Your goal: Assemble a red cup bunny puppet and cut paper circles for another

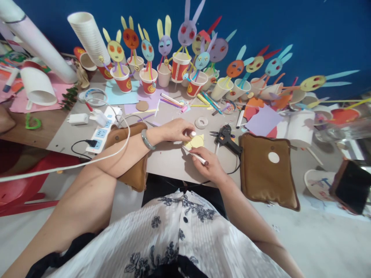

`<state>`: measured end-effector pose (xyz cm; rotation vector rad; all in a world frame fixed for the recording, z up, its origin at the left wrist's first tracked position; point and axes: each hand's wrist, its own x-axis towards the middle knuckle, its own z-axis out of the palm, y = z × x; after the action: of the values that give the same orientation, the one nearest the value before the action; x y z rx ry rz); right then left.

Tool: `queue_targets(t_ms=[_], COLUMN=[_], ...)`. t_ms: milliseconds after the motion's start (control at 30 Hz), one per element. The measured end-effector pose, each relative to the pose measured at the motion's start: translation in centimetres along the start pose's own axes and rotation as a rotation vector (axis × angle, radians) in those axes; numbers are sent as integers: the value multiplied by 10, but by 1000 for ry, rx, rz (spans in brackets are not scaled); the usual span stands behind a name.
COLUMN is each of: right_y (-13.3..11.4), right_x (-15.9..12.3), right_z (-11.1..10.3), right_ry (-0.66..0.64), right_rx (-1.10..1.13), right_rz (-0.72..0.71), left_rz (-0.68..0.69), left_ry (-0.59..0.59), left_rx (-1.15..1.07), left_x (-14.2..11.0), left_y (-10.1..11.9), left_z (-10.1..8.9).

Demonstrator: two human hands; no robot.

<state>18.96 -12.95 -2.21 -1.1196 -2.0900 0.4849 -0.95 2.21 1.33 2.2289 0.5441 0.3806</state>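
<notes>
A small piece of yellow paper (198, 142) lies on the table edge in front of me, with a round outline on it. My right hand (211, 164) grips a white marker with a dark end (200, 158), its other end at the paper's lower left. At the paper's upper left, my left hand (181, 130) is closed, fingertips at a small white round-ended thing (193, 134) whose kind I cannot make out. A roll of tape (201, 122) lies just beyond. To the right rests a black glue gun (227, 139).
Paper cups with paper rabbit figures (148, 80) line the back by the blue wall. A power strip (101, 133) with cables is at left, one white cable (127, 135) crossing my left arm. Brown pouches (265, 170) lie on both sides. Colored pens (171, 101) and purple paper (265, 120) lie behind.
</notes>
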Motion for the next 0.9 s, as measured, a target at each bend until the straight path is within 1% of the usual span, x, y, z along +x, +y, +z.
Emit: queue_targets(t_ms=[500,667,800,900], right_y=[-1,-8,-13,-14], right_x=[0,2,5,6], right_z=[3,8,11,13], right_ry=[23,63,30,-3], right_rx=[-48,-176,-279,-361], right_rz=[-34,-66,-99,-90], left_rz=[-1,-7,-3,-8], left_ry=[9,8,12,13], left_rx=[4,2,-17,-23], left_x=[0,0,1,1], left_y=[0,0,-1,-1], left_z=[0,0,1,2])
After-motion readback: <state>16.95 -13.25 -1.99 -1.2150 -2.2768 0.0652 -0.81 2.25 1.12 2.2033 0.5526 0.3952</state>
